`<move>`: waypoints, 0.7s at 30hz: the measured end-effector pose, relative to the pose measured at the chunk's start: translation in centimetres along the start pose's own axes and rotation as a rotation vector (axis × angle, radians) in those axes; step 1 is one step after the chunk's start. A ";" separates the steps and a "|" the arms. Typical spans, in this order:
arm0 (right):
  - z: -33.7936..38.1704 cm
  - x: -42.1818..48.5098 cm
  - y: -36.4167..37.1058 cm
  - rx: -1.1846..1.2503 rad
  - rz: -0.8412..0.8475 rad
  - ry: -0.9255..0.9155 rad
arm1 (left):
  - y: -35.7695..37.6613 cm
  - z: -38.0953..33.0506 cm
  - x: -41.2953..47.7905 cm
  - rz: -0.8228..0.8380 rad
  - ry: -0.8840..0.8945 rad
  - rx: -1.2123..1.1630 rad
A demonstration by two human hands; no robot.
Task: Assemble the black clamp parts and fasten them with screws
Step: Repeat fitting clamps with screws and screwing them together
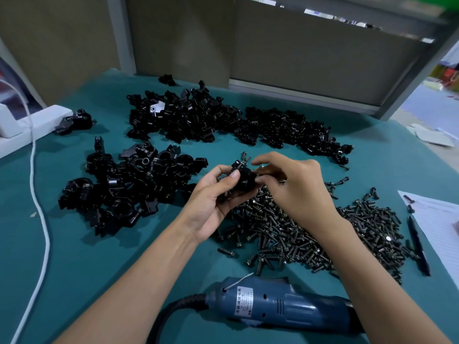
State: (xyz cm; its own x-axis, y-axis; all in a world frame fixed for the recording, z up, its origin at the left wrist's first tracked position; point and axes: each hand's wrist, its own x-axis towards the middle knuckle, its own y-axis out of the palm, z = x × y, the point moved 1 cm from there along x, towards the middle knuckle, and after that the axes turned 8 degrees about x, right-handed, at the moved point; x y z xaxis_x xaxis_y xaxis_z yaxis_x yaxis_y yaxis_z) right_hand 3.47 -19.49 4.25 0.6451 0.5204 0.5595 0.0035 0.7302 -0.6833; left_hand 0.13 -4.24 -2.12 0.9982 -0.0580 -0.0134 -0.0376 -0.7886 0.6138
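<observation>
Black clamp (244,178) is held above the middle of the desk (99,256), gripped from below and from the left by the left hand (211,202). The right hand (290,184) closes its fingertips on the clamp's right side; whether they also pinch a screw cannot be told. One screw (242,158) stands up from the clamp's far edge. Step in hand, by judgement: seating screws by hand. Loose screws (310,234) lie heaped beneath and to the right; clamp parts (223,122) lie far and left. The next move likely calls for the electric screwdriver (285,306) at the near edge, with the clamp held steady.
</observation>
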 end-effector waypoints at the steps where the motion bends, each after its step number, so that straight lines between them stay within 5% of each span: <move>1: 0.1 -0.2 0.0 -0.035 0.001 -0.009 | 0.0 0.1 0.0 -0.002 -0.005 0.001; 7: 1.4 -0.7 -1.2 -0.021 0.169 0.125 | 0.2 -0.1 -0.3 0.026 -0.027 -0.132; 16: 5.8 -12.8 -0.9 -0.616 0.422 -0.008 | -0.3 -0.1 0.1 -0.056 -0.038 -0.174; 21: 5.0 -12.4 -1.2 -0.516 0.630 0.137 | -0.2 0.0 0.2 -0.118 0.015 -0.060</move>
State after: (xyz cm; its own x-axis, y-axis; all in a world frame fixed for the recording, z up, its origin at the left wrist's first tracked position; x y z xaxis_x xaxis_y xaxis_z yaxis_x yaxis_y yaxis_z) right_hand -8.33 -24.63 0.47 0.7307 0.6815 -0.0401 -0.0612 0.0070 -0.9981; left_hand 0.33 -4.09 -2.29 0.9961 0.0428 -0.0769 0.0828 -0.7515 0.6545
